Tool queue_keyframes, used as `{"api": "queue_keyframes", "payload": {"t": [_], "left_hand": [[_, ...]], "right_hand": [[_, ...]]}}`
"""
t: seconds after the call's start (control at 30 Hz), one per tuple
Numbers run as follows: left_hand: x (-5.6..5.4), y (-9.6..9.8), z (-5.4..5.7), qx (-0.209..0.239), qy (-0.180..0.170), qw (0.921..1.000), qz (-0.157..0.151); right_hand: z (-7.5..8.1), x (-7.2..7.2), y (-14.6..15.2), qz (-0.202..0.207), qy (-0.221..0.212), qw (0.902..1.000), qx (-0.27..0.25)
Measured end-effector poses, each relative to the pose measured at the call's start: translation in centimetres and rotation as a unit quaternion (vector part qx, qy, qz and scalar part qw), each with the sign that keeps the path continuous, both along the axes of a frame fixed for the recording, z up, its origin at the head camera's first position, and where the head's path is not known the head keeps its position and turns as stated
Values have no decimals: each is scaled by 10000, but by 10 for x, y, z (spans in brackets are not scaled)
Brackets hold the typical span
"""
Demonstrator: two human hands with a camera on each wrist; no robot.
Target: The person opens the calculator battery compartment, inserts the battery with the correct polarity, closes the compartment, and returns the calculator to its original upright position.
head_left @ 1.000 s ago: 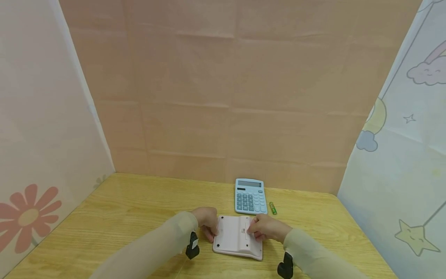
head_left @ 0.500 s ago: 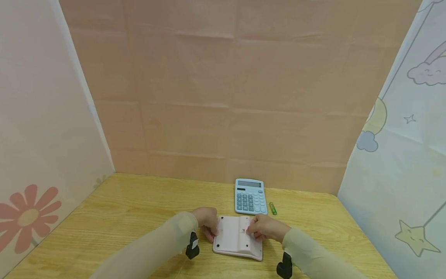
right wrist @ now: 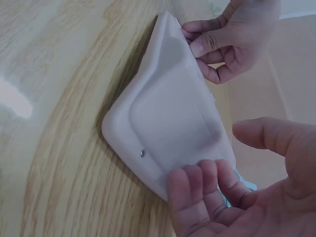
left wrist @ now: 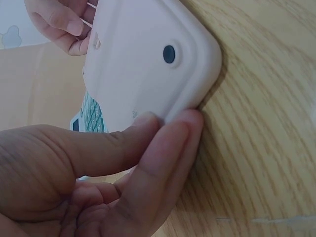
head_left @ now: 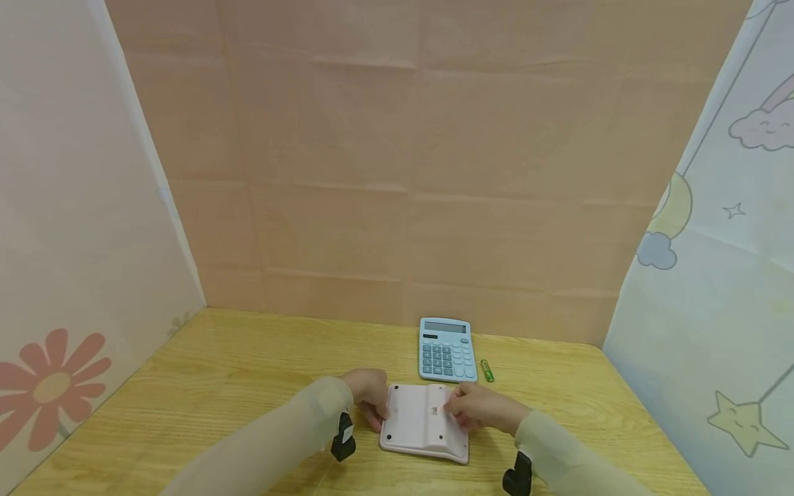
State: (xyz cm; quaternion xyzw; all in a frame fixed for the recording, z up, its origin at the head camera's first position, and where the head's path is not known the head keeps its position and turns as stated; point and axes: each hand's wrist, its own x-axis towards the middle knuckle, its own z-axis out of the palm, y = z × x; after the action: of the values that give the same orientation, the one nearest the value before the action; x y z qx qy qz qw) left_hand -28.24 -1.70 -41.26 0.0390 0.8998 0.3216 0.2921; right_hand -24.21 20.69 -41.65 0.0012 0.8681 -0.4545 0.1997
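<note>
One pale pink desktop calculator [head_left: 409, 417] is lying face down on the desk [head_left: 248, 365], presumably light, stiff, slick and best held by its rim [left wrist: 210, 64], which the left hand [head_left: 367, 393]'s fingers are pinching, while the right hand [head_left: 486, 406]'s fingers are curving opposite, thumb [right wrist: 261, 134] apart.

Your site: a makeshift tabletop booth [head_left: 397, 172]. You face a creased tan sheet [head_left: 496, 227] behind a wood-grain table [head_left: 279, 351], between a flower-printed left panel [head_left: 74, 193] and a star-and-cloud right panel [head_left: 701, 310]; wider room type indeterminate.
</note>
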Motion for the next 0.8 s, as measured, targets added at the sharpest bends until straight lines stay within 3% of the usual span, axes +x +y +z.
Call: {"api": "queue_keyframes", "payload": {"t": [0.23,0.8], "left_hand": [[0,0,0,-55,50,9999,-75],[-2,0,-1,15,-151,9999,5]], "right_hand": [[3,1,11,-306,-265,9991,160],[5,7,20,-590,-553,9962,-322]]}}
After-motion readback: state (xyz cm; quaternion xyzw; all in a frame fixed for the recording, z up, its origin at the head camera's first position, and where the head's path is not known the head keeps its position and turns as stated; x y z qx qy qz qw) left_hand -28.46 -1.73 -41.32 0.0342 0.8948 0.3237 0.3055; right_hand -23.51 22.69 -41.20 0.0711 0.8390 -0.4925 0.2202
